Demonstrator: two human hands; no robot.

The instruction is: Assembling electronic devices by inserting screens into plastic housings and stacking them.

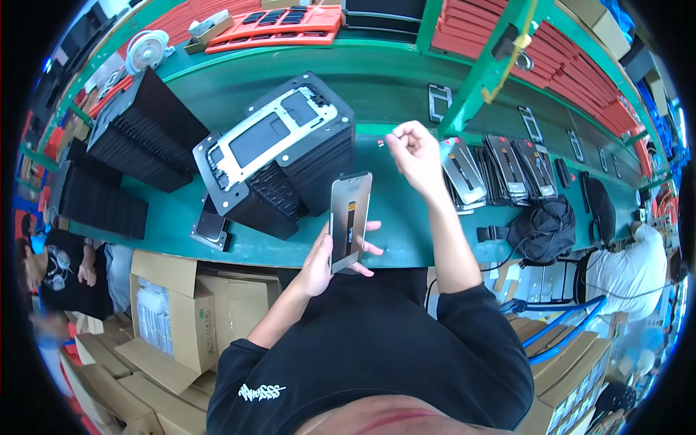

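Observation:
My left hand holds a phone screen panel upright over the bench's near edge. The panel's grey metallic back faces me, with a dark flex cable strip down its middle. Raised above the green bench, my right hand has its fingers curled into a pinch. A tiny red-and-white tab shows just left of its fingertips; whether the fingers grip it is unclear. Left of the panel stand stacks of black trays, and a white-edged phone frame fixture lies on top.
Several rows of similar screen panels lie to the right, beside a black pouch bag. More black tray stacks stand at left. A green post rises beyond my right hand. Open cardboard boxes sit below the bench.

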